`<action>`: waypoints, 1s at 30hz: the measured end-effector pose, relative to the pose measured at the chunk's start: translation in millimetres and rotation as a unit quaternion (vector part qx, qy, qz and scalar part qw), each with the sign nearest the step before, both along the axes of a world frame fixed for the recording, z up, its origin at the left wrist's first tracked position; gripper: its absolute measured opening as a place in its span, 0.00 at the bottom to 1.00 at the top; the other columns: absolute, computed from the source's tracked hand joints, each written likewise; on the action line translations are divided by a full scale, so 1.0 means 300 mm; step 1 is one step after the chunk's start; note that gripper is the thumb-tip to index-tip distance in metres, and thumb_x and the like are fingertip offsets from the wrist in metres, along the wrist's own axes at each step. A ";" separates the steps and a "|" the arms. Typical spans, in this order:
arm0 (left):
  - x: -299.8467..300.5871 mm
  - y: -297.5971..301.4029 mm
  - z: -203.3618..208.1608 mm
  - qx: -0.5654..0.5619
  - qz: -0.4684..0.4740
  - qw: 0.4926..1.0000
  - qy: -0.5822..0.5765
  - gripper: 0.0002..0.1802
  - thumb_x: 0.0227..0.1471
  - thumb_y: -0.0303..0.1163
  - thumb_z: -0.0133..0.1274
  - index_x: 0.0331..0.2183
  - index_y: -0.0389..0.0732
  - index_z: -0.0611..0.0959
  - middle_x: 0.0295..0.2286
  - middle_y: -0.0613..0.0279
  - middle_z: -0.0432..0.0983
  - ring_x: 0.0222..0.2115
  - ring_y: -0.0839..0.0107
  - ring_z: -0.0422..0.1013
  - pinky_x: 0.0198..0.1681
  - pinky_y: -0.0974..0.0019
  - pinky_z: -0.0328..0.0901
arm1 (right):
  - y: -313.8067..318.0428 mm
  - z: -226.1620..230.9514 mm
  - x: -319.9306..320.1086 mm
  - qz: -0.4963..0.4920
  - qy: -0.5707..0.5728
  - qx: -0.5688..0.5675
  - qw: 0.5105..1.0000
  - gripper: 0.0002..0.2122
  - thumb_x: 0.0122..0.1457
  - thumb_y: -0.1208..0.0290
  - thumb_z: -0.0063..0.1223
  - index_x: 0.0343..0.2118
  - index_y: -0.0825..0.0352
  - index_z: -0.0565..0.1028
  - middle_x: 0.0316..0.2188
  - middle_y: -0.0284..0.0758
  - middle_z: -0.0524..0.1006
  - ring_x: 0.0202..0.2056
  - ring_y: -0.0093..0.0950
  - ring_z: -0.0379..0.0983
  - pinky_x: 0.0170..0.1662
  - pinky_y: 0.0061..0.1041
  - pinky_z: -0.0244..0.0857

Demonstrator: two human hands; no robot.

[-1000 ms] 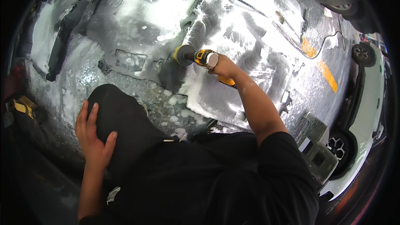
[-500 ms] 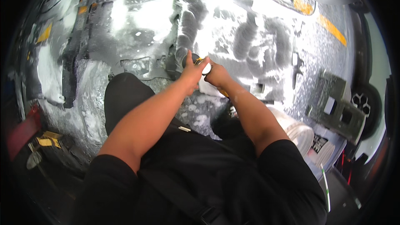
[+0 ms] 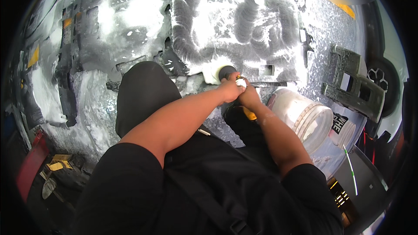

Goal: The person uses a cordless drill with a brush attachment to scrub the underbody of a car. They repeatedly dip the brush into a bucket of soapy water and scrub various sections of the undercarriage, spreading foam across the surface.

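Observation:
Both hands hold a black-and-yellow drill-like power tool (image 3: 226,72) with a dark round head. My left hand (image 3: 230,88) is closed around its front part, and my right hand (image 3: 250,96) grips just behind it. Fingers and glare hide much of the tool's body; a yellow part shows below the right wrist. The head is at the near edge of a dark carpet mat (image 3: 244,21) covered in white foam. Curved swirl marks run through that foam. Whether the head is pressed on the mat I cannot tell.
A second foamy mat (image 3: 126,30) lies to the left. On the right stand a whitish bucket (image 3: 300,113) and a smaller tub (image 3: 341,131). Beyond them are a grey plastic trim panel (image 3: 355,82) and a vehicle wheel (image 3: 381,80). Wet, sudsy floor surrounds the mats.
My hands and the tool have moved right and nearer to me, to the mat's near edge. The view has shifted, showing more of the bucket.

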State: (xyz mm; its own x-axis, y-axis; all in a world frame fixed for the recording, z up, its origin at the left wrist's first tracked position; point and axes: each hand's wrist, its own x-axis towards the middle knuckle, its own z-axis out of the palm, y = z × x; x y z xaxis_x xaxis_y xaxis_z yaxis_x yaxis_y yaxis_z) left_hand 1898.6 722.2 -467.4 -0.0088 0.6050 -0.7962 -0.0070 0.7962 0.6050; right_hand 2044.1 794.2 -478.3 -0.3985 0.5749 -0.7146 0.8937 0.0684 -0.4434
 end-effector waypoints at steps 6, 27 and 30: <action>-0.169 -0.084 0.049 -0.010 0.193 0.978 0.072 0.39 0.57 0.47 0.63 0.65 0.50 0.67 0.57 0.36 0.62 0.56 0.45 0.69 0.57 0.53 0.69 | -0.073 -0.023 -0.275 0.158 0.072 0.017 0.985 0.20 0.63 0.59 0.52 0.57 0.57 0.75 0.57 0.46 0.76 0.55 0.48 0.74 0.56 0.41 0.69; -0.533 -0.421 -0.056 -0.063 0.378 0.918 0.100 0.30 0.48 0.32 0.65 0.51 0.43 0.70 0.41 0.52 0.75 0.35 0.66 0.75 0.33 0.61 0.72 | -0.438 -0.053 -0.677 0.170 0.084 -0.020 0.982 0.33 0.61 0.65 0.56 0.67 0.65 0.56 0.41 0.56 0.81 0.44 0.54 0.79 0.46 0.49 0.72; -0.526 -0.409 -0.042 -0.032 0.396 0.909 0.124 0.30 0.48 0.31 0.65 0.51 0.43 0.71 0.40 0.52 0.75 0.34 0.67 0.75 0.35 0.64 0.71 | -0.402 -0.012 -0.692 0.160 0.107 -0.001 0.981 0.35 0.60 0.65 0.56 0.68 0.63 0.55 0.41 0.55 0.81 0.44 0.55 0.79 0.46 0.48 0.72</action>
